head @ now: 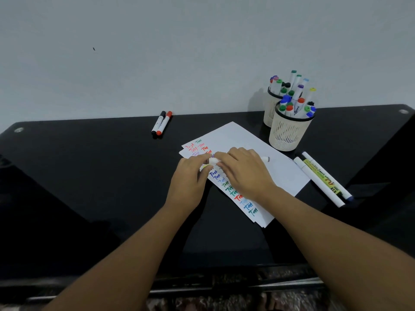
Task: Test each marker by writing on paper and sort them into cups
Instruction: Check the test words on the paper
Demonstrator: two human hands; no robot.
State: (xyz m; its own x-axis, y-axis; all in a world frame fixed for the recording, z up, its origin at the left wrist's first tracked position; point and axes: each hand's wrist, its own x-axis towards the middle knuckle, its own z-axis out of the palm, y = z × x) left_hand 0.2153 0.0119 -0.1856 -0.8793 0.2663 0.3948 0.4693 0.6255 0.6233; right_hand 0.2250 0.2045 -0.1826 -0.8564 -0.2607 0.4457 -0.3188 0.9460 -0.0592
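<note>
Both hands (pixel 221 170) pinching white marker (pixel 265 159), perhaps uncapping, over paper (pixel 258 142)

paper (pixel 247 142) mid-table (pixel 89 176) | two cups (pixel 289 131) behind-right — loose markers (pixel 162 125) behind-left

This looks like a home or small office desk corner. A glossy black glass table (pixel 89 176) with round metal fittings near its far corners stands flush against a plain pale wall (pixel 157 52). At the table's far right side, two cream mesh pen cups (pixel 289 133) packed with markers stand one just behind the other, beside sheets of white paper (pixel 258 153) covered in coloured writing. Below the table's near edge, a patterned floor covering (pixel 224 301) shows.
</note>
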